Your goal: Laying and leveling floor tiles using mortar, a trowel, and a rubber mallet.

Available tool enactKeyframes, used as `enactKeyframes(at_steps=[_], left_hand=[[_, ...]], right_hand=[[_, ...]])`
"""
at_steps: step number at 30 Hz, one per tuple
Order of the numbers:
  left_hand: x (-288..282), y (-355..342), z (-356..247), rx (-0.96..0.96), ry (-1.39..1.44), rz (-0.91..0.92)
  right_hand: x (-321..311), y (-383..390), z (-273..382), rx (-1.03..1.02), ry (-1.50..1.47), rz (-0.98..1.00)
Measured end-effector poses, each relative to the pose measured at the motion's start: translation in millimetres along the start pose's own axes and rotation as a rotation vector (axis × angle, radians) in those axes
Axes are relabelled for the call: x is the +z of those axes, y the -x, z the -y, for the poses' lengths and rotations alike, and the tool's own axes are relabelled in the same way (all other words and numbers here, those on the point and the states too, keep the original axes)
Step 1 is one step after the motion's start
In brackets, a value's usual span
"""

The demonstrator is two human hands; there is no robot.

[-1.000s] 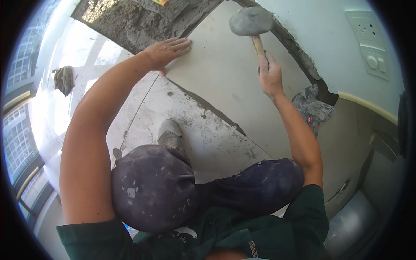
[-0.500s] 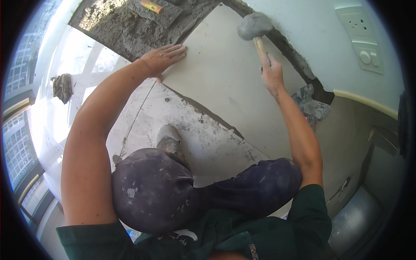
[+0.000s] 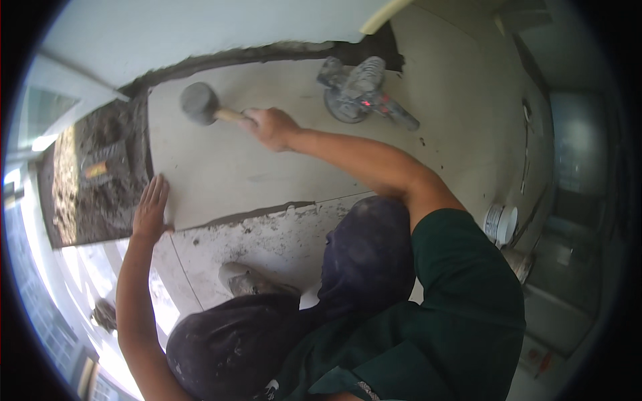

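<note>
**Left grip flat on the tile's corner, right grip closed round a mallet**

The left grip (image 3: 151, 210) has its fingers straight and holds nothing; the right grip (image 3: 273, 128) is wrapped about the wooden handle of a mallet (image 3: 201, 105). Places below are told from the large pale tile (image 3: 224, 160).

Left of the tile lies a bed of rough grey mortar (image 3: 124, 144), with a small yellow-orange object (image 3: 95, 169) on it. A crumpled grey clump (image 3: 103, 314) lies beyond the tile's near left corner, well apart from it. The left grip rests at that same corner, its fingertips by the left edge, next to the mortar.

The mallet's dark grey head is over the tile's far left part; whether it touches the surface cannot be told. Behind the tile, a dark mortar strip (image 3: 267, 55) runs between its far edge and the white wall (image 3: 234, 30). On the tile's near side, a dusty shoe (image 3: 244, 279) stands on mortar-spotted flooring (image 3: 267, 240).

The right grip is above the tile, right of the mallet head. Towards the tile's right end lies a dust-grey power tool (image 3: 353, 93) showing a red light. Farther right, well apart from the tile, is a white bucket (image 3: 501, 223).
</note>
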State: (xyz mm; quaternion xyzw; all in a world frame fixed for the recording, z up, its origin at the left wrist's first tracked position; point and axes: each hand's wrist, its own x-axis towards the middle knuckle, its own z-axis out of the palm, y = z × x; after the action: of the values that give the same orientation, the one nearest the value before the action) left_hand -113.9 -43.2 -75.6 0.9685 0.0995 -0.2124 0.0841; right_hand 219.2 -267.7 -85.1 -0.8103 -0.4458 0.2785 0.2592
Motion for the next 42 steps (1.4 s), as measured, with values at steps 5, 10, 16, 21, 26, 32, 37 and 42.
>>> enactKeyframes(at_steps=[5, 10, 16, 21, 26, 32, 37, 42], left_hand=[[5, 1, -2, 0.007, -0.010, -0.011], [2, 2, -5, -0.012, -0.012, 0.007], [17, 9, 13, -0.030, -0.040, 0.048], [-1, -11, 5, -0.011, -0.074, 0.043], [20, 13, 5, -0.076, -0.059, 0.093], [16, -3, 5, -0.040, -0.145, 0.039], [26, 11, 10, -0.070, -0.181, 0.031], [24, 3, 12, -0.078, -0.196, 0.023]], right_hand=[[-15, 43, -3, -0.102, -0.067, -0.079], [-16, 43, -6, -0.030, -0.083, -0.075], [6, 29, -43, 0.148, 0.000, -0.012], [-23, 39, -15, -0.069, -0.044, -0.144], [3, 10, 9, -0.120, -0.051, 0.000], [24, 19, -7, -0.268, 0.138, 0.056], [19, 37, 42, -0.239, -0.033, 0.212], [24, 38, 33, -0.319, 0.165, 0.288]])
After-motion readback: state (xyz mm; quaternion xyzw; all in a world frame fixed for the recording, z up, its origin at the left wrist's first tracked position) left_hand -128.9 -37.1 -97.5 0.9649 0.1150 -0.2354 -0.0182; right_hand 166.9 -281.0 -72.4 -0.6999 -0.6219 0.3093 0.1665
